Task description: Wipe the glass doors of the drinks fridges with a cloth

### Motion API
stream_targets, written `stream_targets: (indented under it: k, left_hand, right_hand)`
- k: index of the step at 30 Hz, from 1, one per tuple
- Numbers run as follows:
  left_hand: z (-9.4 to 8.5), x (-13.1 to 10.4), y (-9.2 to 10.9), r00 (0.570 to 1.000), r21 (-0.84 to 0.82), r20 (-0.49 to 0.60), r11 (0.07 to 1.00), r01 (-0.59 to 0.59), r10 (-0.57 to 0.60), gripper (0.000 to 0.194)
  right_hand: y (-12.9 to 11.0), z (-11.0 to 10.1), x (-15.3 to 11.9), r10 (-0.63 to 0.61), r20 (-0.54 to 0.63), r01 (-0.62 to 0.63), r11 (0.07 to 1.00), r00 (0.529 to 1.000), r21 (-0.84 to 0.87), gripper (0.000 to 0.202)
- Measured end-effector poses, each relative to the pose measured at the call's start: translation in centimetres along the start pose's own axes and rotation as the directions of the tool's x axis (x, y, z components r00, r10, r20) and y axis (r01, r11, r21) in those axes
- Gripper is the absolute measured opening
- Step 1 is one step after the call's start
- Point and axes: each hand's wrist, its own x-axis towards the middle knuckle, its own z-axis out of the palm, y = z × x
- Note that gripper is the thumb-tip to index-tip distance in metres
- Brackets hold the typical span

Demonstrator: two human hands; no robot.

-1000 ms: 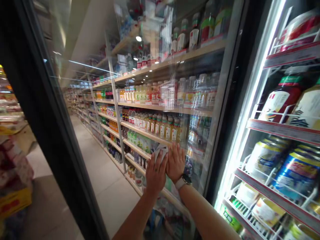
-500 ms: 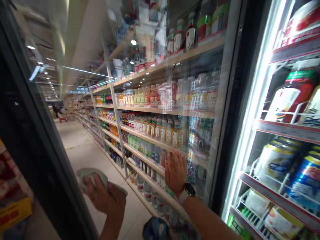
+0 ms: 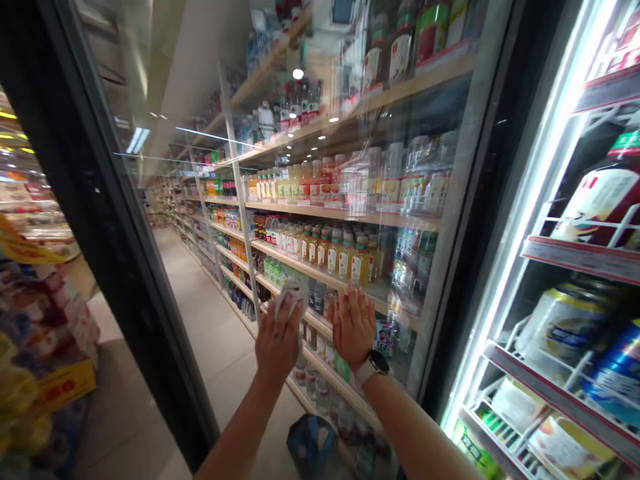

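1. Pale cloth (image 3: 295, 291): 1 o'clock of the left hand (image 3: 277, 343), pinned under its close-set fingers.
2. Right hand (image 3: 353, 329)'s at 3 o'clock, fingers slightly spread, seemingly braced on the glass door (image 3: 357, 190).
3. imo flat, even pressure beats fingertip scrubbing.

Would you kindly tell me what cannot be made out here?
All in the head view:
Cloth: partly hidden by the left hand.
Blue can: cut off by the right edge.
Dark object below: cut off by the bottom edge, too blurred to identify.
Lower yellow sign, far left: lettering blurred.
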Motion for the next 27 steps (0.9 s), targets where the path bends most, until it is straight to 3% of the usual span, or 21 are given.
stream_targets:
  k: [3, 5, 8, 10, 12, 14, 16, 18, 20, 23, 27]
  left_hand:
    - [-2.6, -2.0, -5.3, 0.990, 0.070, -0.027, 0.988, 0.139, -0.137, 0.061]
    - [-3.8, -3.0, -7.8, 0.964, 0.083, -0.053, 0.961, 0.265, -0.261, 0.061]
    - [-3.9, -3.1, -8.4, 0.898, 0.073, -0.120, 0.898, 0.434, -0.424, 0.060]
    - [-2.9, -2.3, -6.6, 0.864, 0.059, -0.160, 0.869, 0.492, -0.478, 0.060]
    - [-1.2, -1.1, -3.5, 0.876, 0.021, -0.157, 0.885, 0.465, -0.456, 0.060]
    - [0.6, -0.1, 0.3, 0.939, -0.039, -0.063, 0.941, 0.338, -0.339, 0.061]
    - [2.1, 0.6, 3.7, 0.991, -0.108, 0.015, 0.985, 0.133, -0.132, 0.061]
    - [3.1, 1.0, 5.9, 1.000, -0.119, 0.009, 0.992, 0.027, -0.026, 0.059]
    - [3.4, 1.1, 6.3, 0.999, -0.090, -0.011, 0.995, -0.033, 0.032, 0.055]
    - [2.8, 0.4, 3.5, 0.997, -0.031, -0.008, 0.997, -0.073, 0.073, 0.050]
    - [0.1, -2.6, -3.9, 1.000, 0.028, 0.003, 0.999, 0.017, -0.018, 0.048]
  right_hand:
    - [-0.3, -0.1, 0.1, -0.003, -0.009, 0.003, 1.000, 1.000, -0.003, 0.066]
    - [-0.4, 0.0, 0.0, 0.008, -0.008, -0.008, 1.000, 1.000, -0.006, 0.067]
    - [-0.5, 0.1, -0.1, 0.018, -0.007, -0.019, 1.000, 1.000, -0.014, 0.067]
    - [-0.5, 0.2, -0.1, 0.015, -0.008, -0.015, 1.000, 1.000, -0.021, 0.066]
    - [-0.4, 0.3, -0.1, 0.006, -0.015, -0.006, 1.000, 1.000, -0.023, 0.066]
    - [-0.2, 0.6, -0.1, -0.017, -0.019, 0.017, 1.000, 1.000, -0.026, 0.065]
    - [0.1, 0.9, -0.2, -0.034, -0.017, 0.034, 0.999, 0.999, -0.026, 0.063]
    - [0.3, 1.2, -0.3, -0.036, -0.020, 0.036, 0.999, 0.999, -0.013, 0.061]
    - [0.4, 1.3, -0.4, -0.027, -0.022, 0.027, 1.000, 0.999, 0.000, 0.061]
    - [0.4, 1.2, -0.3, -0.017, 0.001, 0.018, 1.000, 1.000, -0.013, 0.063]
    - [0.1, 0.9, -0.1, -0.013, -0.002, 0.013, 0.999, 1.000, -0.048, 0.065]
